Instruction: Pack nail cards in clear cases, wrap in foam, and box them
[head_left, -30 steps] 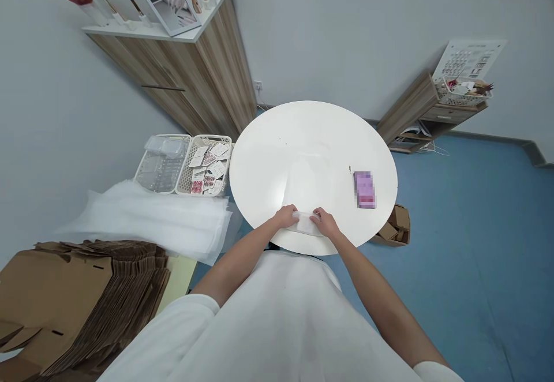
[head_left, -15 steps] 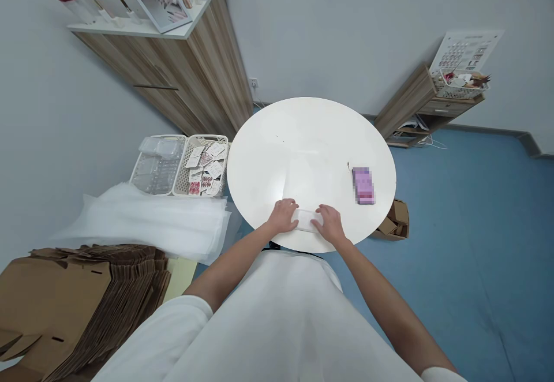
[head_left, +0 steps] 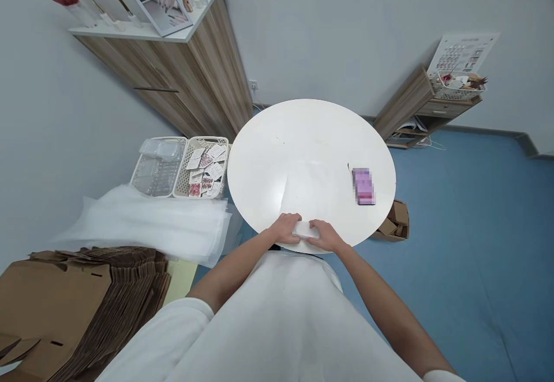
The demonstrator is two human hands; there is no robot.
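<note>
Both hands hold a small, flat, whitish rectangular packet (head_left: 305, 230) at the near edge of the round white table (head_left: 259, 157). My left hand (head_left: 285, 228) is closed on its left end, the thumb on the near side. On the right end, my right hand (head_left: 324, 235) grips with curled fingers. What lies inside the packet cannot be made out. A faint straight edge on the tabletop beyond the hands looks like that of a thin, pale sheet (head_left: 303, 194). To the right lies a purple, blurred-out rectangular object (head_left: 364, 187).
Left of the table are a basket of printed cards (head_left: 206, 165), a basket of clear plastic cases (head_left: 158, 165), white translucent sheets (head_left: 151, 220) and stacked flat cardboard boxes (head_left: 86, 307). A cardboard box (head_left: 396, 220) stands on the floor at right. Wooden cabinets (head_left: 212, 70) line the wall.
Both hands and the packet have moved toward my body, nearer the table's front edge. The packet now looks narrower from front to back.
</note>
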